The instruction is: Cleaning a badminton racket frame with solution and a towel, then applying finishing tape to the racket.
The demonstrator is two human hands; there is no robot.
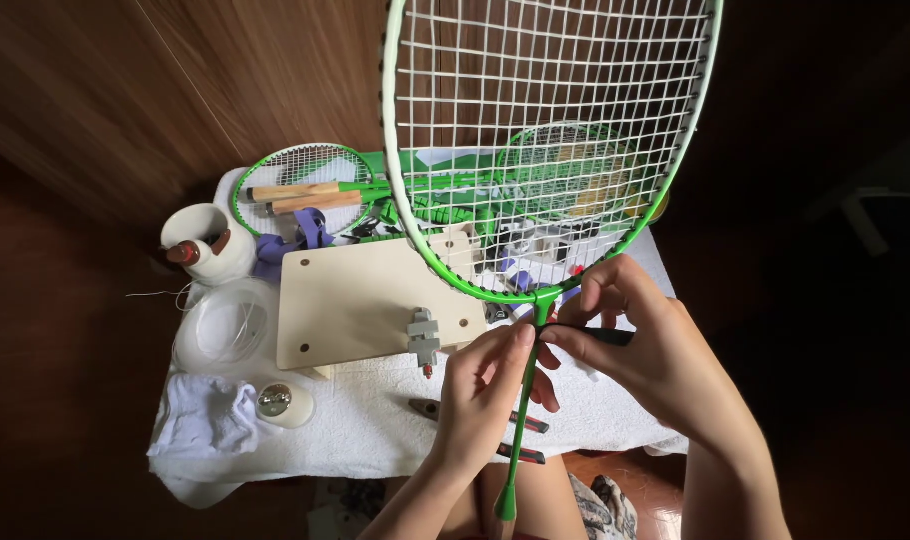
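Observation:
A green badminton racket (535,150) with white strings stands upright in front of me, head up. My left hand (485,395) grips its thin green shaft (523,410) just below the throat. My right hand (645,345) pinches a small black tool (605,337) against the throat where frame and shaft meet. Both hands hover over the front edge of a small table covered with a white towel (375,430).
On the table lie a pale wooden board (355,295) with a grey clamp (424,338), pliers with red-black handles (520,425), a coil of clear string (230,325), a white spool (207,245), a crumpled cloth (205,415), and more green rackets (305,185) at the back.

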